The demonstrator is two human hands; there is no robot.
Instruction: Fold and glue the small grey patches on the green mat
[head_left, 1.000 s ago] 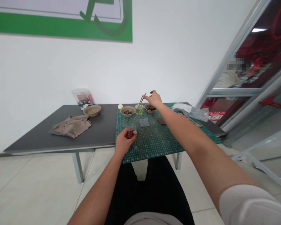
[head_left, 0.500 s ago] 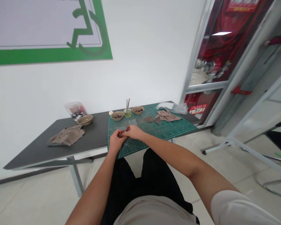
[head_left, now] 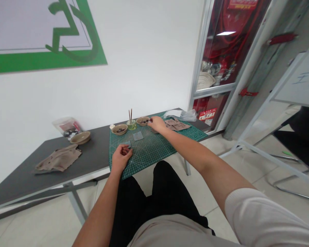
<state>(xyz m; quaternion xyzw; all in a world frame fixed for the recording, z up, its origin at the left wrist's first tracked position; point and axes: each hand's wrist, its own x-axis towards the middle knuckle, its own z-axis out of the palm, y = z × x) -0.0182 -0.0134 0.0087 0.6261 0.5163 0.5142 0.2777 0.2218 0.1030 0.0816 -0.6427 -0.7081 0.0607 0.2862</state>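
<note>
While the right hand (head_left: 157, 122) reaches to the far bowl (head_left: 137, 120) on the mat (head_left: 154, 151), its fingers are pinched narrow at the rim. Whether they hold anything cannot be told. The left hand (head_left: 121, 157) rests curled beside a grey square (head_left: 127, 144) — contents unclear. The dark pieces (head_left: 143, 121) in the bowl look small, light and hard, so probably slippery — best taken one at a time with a fingertip pinch.

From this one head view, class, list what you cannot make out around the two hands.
Head view:
- Left hand: curled fingers hide anything held.
- Right hand: grip at the far bowl too small to read.
- Its dark contents: too small to identify.
- Table: left end cut by the frame edge.
</note>
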